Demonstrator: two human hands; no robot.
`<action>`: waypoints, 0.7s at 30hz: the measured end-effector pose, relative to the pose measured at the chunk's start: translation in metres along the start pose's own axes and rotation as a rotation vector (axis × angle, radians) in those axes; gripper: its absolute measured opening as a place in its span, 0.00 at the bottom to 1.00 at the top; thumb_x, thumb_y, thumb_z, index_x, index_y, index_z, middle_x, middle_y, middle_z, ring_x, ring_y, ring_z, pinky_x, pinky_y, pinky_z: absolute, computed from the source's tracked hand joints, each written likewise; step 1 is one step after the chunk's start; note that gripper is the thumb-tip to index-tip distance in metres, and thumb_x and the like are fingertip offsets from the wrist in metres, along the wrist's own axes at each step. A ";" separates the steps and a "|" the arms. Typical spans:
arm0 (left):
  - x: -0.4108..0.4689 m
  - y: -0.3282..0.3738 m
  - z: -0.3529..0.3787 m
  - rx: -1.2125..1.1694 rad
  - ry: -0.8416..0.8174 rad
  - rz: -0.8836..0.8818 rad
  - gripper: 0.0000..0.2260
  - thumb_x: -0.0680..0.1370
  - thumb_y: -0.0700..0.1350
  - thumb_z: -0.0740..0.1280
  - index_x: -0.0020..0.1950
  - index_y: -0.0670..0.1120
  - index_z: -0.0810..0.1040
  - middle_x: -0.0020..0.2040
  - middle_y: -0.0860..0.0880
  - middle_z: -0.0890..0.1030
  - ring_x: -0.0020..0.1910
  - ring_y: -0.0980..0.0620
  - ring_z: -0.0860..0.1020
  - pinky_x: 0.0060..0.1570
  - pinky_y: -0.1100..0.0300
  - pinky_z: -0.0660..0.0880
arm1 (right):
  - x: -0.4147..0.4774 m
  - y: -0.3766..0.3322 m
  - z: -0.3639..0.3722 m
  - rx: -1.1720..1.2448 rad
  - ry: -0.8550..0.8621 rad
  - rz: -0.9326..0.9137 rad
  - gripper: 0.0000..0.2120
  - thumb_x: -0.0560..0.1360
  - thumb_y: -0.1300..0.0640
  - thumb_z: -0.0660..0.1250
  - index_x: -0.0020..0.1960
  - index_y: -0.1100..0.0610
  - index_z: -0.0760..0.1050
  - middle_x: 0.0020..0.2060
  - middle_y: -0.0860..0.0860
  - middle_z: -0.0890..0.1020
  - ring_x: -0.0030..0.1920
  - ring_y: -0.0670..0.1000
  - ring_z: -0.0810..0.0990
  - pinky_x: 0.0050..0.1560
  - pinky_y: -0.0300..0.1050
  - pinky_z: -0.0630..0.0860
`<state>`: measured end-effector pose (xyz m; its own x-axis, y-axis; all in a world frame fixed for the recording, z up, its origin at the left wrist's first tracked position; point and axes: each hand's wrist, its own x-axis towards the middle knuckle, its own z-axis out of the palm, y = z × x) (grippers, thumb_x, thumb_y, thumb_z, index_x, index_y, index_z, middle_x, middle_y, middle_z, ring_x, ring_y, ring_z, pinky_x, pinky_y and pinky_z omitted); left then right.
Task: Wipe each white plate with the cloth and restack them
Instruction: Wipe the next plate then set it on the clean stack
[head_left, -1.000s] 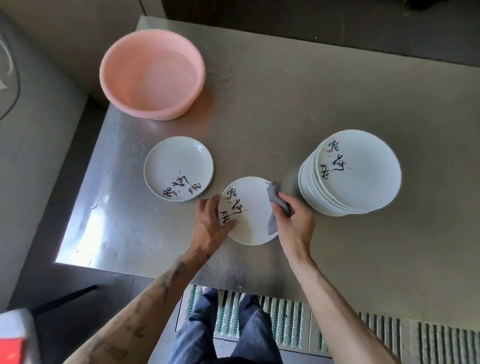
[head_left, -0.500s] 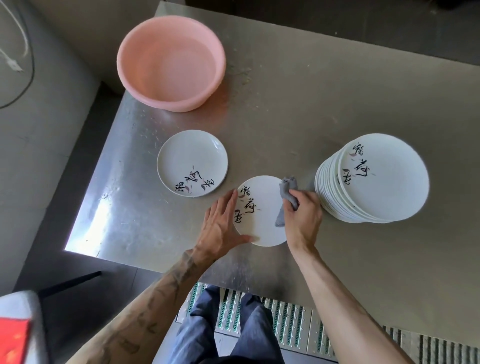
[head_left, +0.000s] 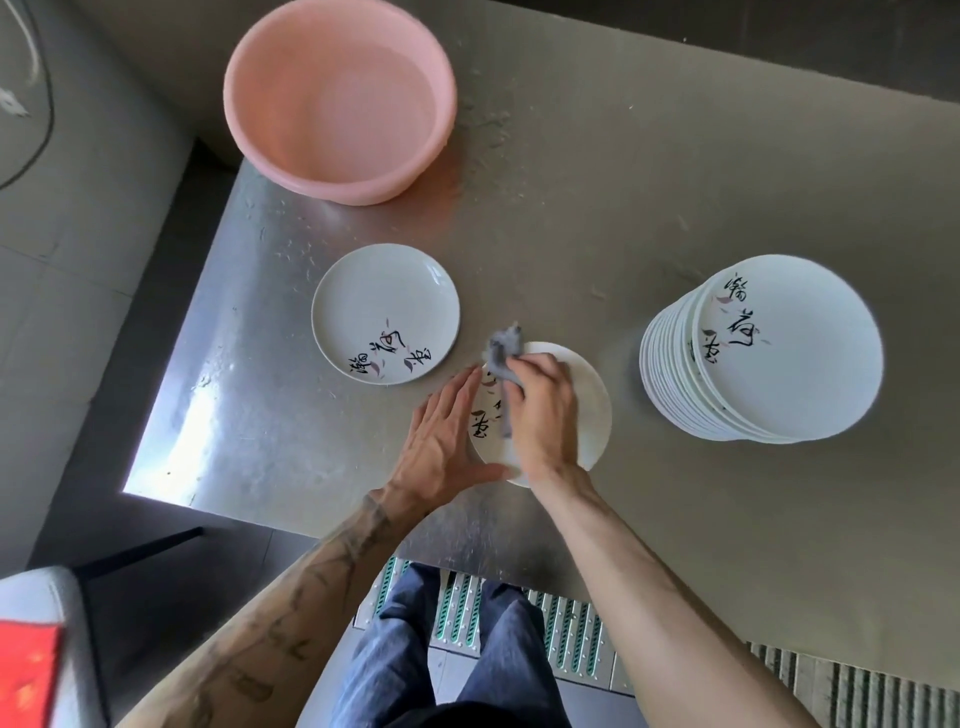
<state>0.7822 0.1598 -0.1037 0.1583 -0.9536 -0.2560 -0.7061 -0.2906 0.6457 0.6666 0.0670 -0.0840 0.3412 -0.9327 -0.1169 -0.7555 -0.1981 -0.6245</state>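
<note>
Gripping a small crumpled grey cloth (head_left: 503, 351) in curled fingers, the person's right hand (head_left: 545, 410) is pressing it onto a round white ceramic plate with black brush lettering (head_left: 592, 402), which is lying flat near the front edge of the steel table (head_left: 623, 208). The left hand (head_left: 447, 436) is resting with straight, spread fingers against that plate's left rim. A second lettered white plate (head_left: 384, 306) is lying just beside it, and a tall stack of matching plates (head_left: 789, 353) is standing well apart on the right.

right hand (head_left: 545, 410) grips grey cloth (head_left: 503, 353) on near plate (head_left: 589, 402); left hand (head_left: 444, 441) flat against its left rim; single plate (head_left: 385, 314) just beside; stack (head_left: 769, 353) right; pink basin (head_left: 340, 98) far-left on bench (head_left: 597, 208)
</note>
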 end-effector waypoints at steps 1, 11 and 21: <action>0.000 0.000 0.000 -0.008 0.011 0.002 0.59 0.62 0.64 0.80 0.83 0.43 0.55 0.82 0.47 0.60 0.80 0.49 0.60 0.78 0.48 0.58 | -0.007 -0.005 0.005 0.000 -0.037 -0.036 0.14 0.76 0.65 0.70 0.61 0.59 0.82 0.55 0.53 0.81 0.57 0.56 0.76 0.61 0.49 0.75; -0.003 -0.008 0.009 0.001 0.062 0.037 0.58 0.64 0.71 0.74 0.82 0.40 0.57 0.82 0.45 0.61 0.80 0.48 0.60 0.78 0.45 0.61 | -0.017 0.004 0.002 0.042 -0.080 -0.029 0.16 0.75 0.65 0.73 0.62 0.58 0.82 0.55 0.49 0.81 0.56 0.51 0.77 0.61 0.40 0.72; -0.005 -0.013 0.009 0.026 0.034 0.035 0.57 0.66 0.74 0.72 0.84 0.45 0.53 0.83 0.48 0.57 0.81 0.48 0.59 0.79 0.46 0.59 | 0.010 0.046 -0.042 -0.107 0.001 -0.065 0.16 0.73 0.68 0.73 0.60 0.60 0.83 0.54 0.53 0.82 0.53 0.57 0.78 0.59 0.41 0.71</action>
<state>0.7846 0.1687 -0.1170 0.1561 -0.9653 -0.2092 -0.7290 -0.2555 0.6351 0.6121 0.0356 -0.0809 0.3911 -0.9170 -0.0780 -0.7869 -0.2893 -0.5450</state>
